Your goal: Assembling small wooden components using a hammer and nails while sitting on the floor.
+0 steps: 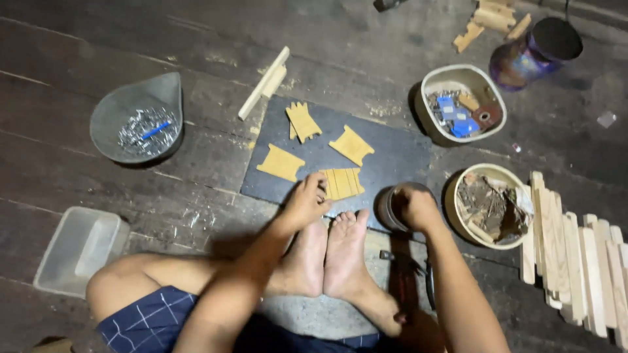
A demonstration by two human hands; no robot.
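Bare feet point(330, 258) nearest, on floor. Left hand point(304, 202) fingers pressing slatted wood piece point(342, 184) on dark mat point(392, 157). Right hand point(415, 208) clenched over small cup point(390, 206).

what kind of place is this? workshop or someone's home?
Likely an informal home craft spot, not a fitted workshop. The person sits barefoot on a dark plank floor, with small wooden pieces on a dark mat, a bowl of small metal bits and a stack of wooden slats alongside.
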